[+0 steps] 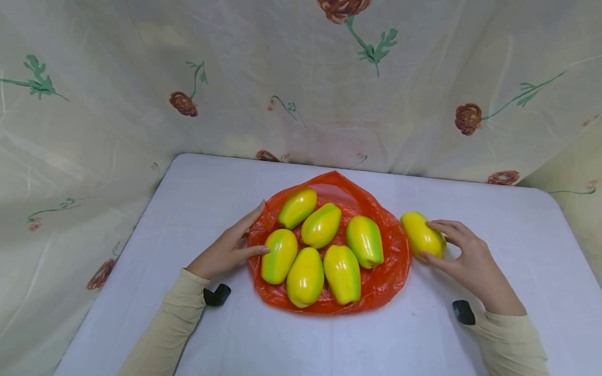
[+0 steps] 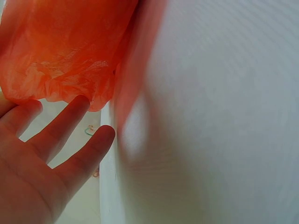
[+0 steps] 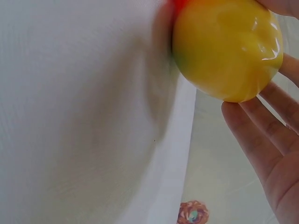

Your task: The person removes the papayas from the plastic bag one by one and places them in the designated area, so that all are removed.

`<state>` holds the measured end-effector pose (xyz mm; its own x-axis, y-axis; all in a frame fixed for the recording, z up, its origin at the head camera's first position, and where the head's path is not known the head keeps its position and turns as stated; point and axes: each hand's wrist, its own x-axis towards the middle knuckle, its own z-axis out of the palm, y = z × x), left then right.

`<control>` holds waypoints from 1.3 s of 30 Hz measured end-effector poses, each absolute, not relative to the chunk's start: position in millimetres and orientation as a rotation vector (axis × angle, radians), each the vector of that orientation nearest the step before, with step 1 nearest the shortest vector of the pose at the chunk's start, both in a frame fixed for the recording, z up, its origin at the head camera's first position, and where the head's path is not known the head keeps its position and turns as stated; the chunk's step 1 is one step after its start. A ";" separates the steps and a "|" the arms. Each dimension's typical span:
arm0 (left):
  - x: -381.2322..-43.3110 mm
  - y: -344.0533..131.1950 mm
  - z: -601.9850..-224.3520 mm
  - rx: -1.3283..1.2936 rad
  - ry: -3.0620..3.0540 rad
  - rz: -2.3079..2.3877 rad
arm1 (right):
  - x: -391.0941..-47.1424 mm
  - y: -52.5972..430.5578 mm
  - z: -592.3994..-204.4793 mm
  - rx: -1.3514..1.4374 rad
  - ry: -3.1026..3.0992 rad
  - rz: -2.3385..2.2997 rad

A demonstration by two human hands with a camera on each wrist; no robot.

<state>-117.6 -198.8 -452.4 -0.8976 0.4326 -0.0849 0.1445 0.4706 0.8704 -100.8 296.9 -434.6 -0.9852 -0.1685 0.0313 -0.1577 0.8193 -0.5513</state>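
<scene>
A red plastic bag (image 1: 335,180) lies wide open on the table, with several glossy yellow-green papayas (image 1: 304,277) in it. My left hand (image 1: 230,249) holds the bag's left rim, thumb over the edge beside a papaya and fingers along the outside. In the left wrist view, the spread fingers (image 2: 60,123) reach up to the bag's crinkled side (image 2: 70,56). Just right of the bag, my right hand (image 1: 465,256) grips another papaya (image 1: 421,235) between thumb and fingers. That papaya's rounded end (image 3: 229,51) fills the upper part of the right wrist view.
The table (image 1: 211,183) has a white cover. Behind and to the left hangs a pale floral curtain (image 1: 282,62). Black wrist cameras (image 1: 217,295) sit at both cuffs, close above the table. The bag's right edge is right next to the gripped papaya.
</scene>
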 end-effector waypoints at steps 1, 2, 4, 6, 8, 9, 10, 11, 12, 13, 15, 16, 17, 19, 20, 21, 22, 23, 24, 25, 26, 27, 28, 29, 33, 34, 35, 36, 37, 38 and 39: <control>-117.4 -198.9 -452.4 0.492 2.428 1.397 | -100.8 297.0 -434.6 -0.270 2.977 -0.900; -117.4 -198.9 -452.4 0.493 2.429 1.396 | -100.9 297.1 -434.4 -0.273 2.977 -0.902; -117.2 -198.9 -452.2 0.493 2.429 1.398 | -100.9 296.9 -433.6 -0.280 2.978 -0.905; -117.2 -198.8 -451.9 0.490 2.429 1.399 | -100.9 296.8 -433.0 -0.286 2.983 -0.906; -117.0 -198.7 -451.6 0.484 2.428 1.398 | -100.9 296.6 -432.2 -0.294 2.988 -0.912; -117.0 -198.6 -451.4 0.481 2.428 1.398 | -100.8 296.4 -432.0 -0.297 2.992 -0.914; -116.9 -198.5 -451.2 0.479 2.428 1.396 | -100.7 296.3 -431.7 -0.301 2.996 -0.917; -116.9 -198.4 -451.0 0.479 2.429 1.394 | -100.7 296.2 -431.4 -0.300 3.001 -0.919; -116.8 -198.3 -450.9 0.479 2.430 1.392 | -100.5 295.9 -431.1 -0.300 3.006 -0.923; -116.8 -198.2 -450.8 0.479 2.433 1.389 | -100.5 295.4 -430.6 -0.297 3.010 -0.927; -116.9 -198.1 -450.7 0.477 2.436 1.383 | -99.9 293.9 -428.9 -0.289 3.026 -0.935; -116.9 -198.0 -450.7 0.474 2.437 1.380 | -99.7 292.7 -427.8 -0.286 3.037 -0.940; -116.9 -197.9 -450.6 0.470 2.437 1.378 | -99.3 291.3 -426.7 -0.287 3.051 -0.946; -116.8 -197.8 -450.3 0.460 2.434 1.376 | -97.9 287.5 -423.5 -0.299 3.083 -0.969; -116.8 -197.6 -450.1 0.456 2.433 1.376 | -97.0 285.3 -421.7 -0.309 3.101 -0.984; -116.7 -197.5 -449.8 0.452 2.431 1.377 | -95.8 282.8 -419.6 -0.322 3.119 -0.997; -116.6 -197.3 -449.5 0.449 2.430 1.377 | -94.4 280.4 -417.6 -0.333 3.139 -1.006; -116.5 -197.1 -449.3 0.447 2.429 1.378 | -92.8 277.8 -415.4 -0.349 3.154 -1.021; -116.4 -196.9 -449.1 0.447 2.429 1.379 | -91.2 275.0 -413.2 -0.369 3.164 -1.039; -116.4 -196.7 -449.0 0.447 2.428 1.380 | -89.7 272.2 -410.9 -0.385 3.174 -1.050; -116.4 -196.6 -449.1 0.448 2.426 1.381 | -88.3 269.4 -409.0 -0.409 3.180 -1.065; -116.5 -196.4 -449.3 0.449 2.425 1.383 | -86.9 266.5 -407.4 -0.435 3.183 -1.075; -116.6 -196.4 -449.6 0.449 2.424 1.383 | -85.9 263.8 -406.1 -0.457 3.180 -1.082; -116.6 -196.4 -449.9 0.450 2.424 1.384 | -85.0 261.0 -405.1 -0.483 3.174 -1.088; -115.9 -197.2 -450.7 0.449 2.430 1.374 | -82.7 250.1 -403.0 -0.548 3.162 -1.073; -115.9 -197.2 -450.7 0.448 2.434 1.368 | -82.3 248.1 -402.4 -0.555 3.160 -1.066; -115.9 -197.3 -450.6 0.448 2.436 1.364 | -82.1 246.4 -402.0 -0.567 3.158 -1.062; -115.8 -197.3 -450.4 0.448 2.437 1.361 | -81.8 244.8 -401.4 -0.576 3.158 -1.059; -116.0 -197.4 -450.5 0.449 2.439 1.359 | -81.7 243.7 -400.9 -0.585 3.155 -1.055; -116.1 -197.2 -450.3 0.449 2.439 1.360 | -81.6 242.9 -400.5 -0.589 3.150 -1.050; -116.2 -197.1 -450.2 0.450 2.439 1.360 | -81.6 242.1 -400.1 -0.595 3.146 -1.046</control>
